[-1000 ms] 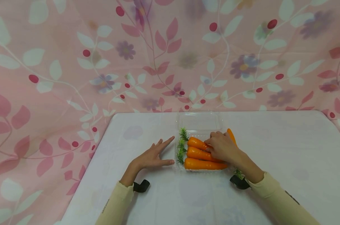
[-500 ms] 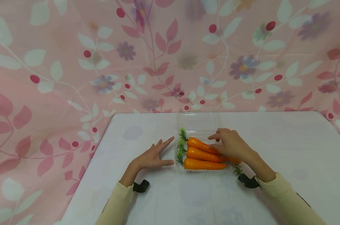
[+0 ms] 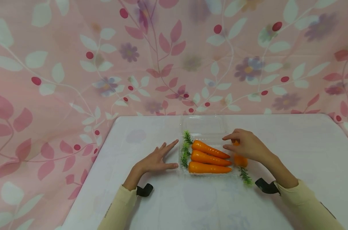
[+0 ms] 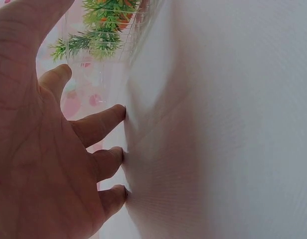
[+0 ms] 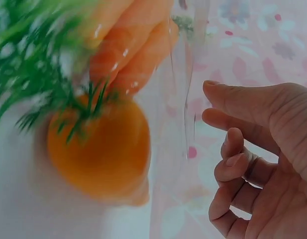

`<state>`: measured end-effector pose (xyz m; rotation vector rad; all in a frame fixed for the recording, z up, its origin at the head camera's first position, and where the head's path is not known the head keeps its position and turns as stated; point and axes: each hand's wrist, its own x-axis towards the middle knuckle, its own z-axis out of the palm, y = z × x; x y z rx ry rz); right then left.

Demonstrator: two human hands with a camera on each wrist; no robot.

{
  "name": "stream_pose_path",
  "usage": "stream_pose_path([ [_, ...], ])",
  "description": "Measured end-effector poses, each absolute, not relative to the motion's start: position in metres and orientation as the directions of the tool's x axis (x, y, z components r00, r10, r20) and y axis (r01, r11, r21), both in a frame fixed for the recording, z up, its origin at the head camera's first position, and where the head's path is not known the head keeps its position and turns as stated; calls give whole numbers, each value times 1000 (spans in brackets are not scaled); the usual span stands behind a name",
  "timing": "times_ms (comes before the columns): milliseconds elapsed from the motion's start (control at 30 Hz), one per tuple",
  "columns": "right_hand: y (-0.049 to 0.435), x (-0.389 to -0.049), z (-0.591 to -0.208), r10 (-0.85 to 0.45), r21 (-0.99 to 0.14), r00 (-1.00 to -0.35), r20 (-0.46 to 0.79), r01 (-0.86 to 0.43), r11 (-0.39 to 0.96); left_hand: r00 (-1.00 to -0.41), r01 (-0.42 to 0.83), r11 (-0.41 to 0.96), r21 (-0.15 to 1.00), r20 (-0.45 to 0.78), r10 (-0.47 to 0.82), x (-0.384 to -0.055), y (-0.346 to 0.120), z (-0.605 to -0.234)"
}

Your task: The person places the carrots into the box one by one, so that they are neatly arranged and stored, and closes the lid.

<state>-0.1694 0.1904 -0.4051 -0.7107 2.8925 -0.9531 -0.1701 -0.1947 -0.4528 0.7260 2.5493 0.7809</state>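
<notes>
Three orange carrots (image 3: 210,158) with green tops (image 3: 185,151) lie side by side in a clear plastic container (image 3: 202,136), tips to the right. Its transparent lid (image 3: 202,123) is folded back behind. My left hand (image 3: 154,160) is spread beside the container's left wall. In the left wrist view its fingertips (image 4: 121,113) rest on the tabletop. Another carrot (image 3: 241,160) lies outside, along the right side, with its leafy top (image 3: 245,176) towards me. Above this carrot hovers my right hand (image 3: 250,145), partly hiding it. Thumb and index are apart, holding nothing.
A white-covered table (image 3: 105,210) carries everything. Behind it hangs a pink cloth (image 3: 168,57) with flowers and leaves. A black wrist mount (image 3: 144,190) sits below my left hand and another black mount (image 3: 266,186) below the right.
My right hand has let go of the uppermost carrot in the container and moved right, over the carrot outside. The carrots' tips are uncovered now. My left hand has stayed still.
</notes>
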Motion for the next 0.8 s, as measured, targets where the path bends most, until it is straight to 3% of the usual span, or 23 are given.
stream_pose_path([
  [800,219,-160,-423,-217,-616,-945,245,-324,718,-796,368,707,603,-189,575,-171,-195,-453],
])
